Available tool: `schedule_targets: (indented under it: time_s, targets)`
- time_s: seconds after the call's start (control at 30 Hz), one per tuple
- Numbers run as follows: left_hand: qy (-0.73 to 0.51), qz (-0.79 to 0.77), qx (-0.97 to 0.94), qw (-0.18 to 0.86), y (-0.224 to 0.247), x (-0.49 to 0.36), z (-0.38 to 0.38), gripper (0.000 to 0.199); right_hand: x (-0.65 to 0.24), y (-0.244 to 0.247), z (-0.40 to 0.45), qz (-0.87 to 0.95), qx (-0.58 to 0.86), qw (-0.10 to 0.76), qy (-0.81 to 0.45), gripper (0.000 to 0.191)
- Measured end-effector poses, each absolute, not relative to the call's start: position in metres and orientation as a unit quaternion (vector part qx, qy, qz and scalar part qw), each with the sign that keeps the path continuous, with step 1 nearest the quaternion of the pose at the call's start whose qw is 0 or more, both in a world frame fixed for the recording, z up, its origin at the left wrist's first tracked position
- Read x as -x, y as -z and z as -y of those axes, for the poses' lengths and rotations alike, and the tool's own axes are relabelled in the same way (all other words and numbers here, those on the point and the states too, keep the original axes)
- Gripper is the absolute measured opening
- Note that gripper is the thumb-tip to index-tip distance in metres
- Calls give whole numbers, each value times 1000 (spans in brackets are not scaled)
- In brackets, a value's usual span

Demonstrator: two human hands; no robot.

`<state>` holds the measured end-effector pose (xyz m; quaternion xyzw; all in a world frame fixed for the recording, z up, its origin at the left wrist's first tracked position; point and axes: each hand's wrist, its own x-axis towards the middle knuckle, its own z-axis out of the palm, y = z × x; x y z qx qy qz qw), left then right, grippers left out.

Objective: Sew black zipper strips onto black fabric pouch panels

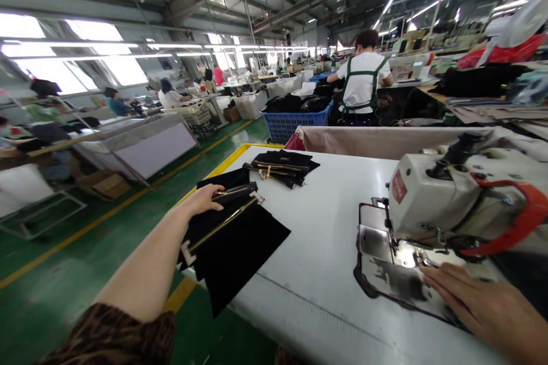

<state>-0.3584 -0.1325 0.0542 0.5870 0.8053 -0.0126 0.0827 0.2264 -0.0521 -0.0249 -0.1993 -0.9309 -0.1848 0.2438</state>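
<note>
My left hand (204, 199) is at the table's left edge, thumb and fingers closed on a black fabric piece (233, 193) with a gold zipper. In front of it lies another black zippered piece (244, 239), with pale tabs at the zipper ends and its lower corner hanging past the edge. My right hand (488, 302) is on the right, fingers stretched out flat on the sewing machine (445, 199) bed, with the fingertips near the lit needle area. No fabric shows under those fingers. A pile of black zippered pieces (285, 166) lies farther back.
The white table (329, 205) has a printed ruler along its front and a yellow edge (233, 161). Behind it stand a cloth-lined bin (342, 141), a blue basket (295, 124) of black fabric and a seated person (362, 82). A green aisle (128, 228) runs left.
</note>
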Motion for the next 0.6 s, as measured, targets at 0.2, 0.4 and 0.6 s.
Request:
schedule_targets:
  time_s: [0.2,0.4,0.6]
  targets:
    - [10,-814,-579,41,-54,362,142,32,-222,-1,65,939,158,245,181,30]
    - [-24,-830,-557,1,-57,355,152,26,-215,-8,85,946,169,231,154,26]
    - [-94,-842,-524,-93,-108,356,165,31,-198,-26,108,942,172,251,140,36]
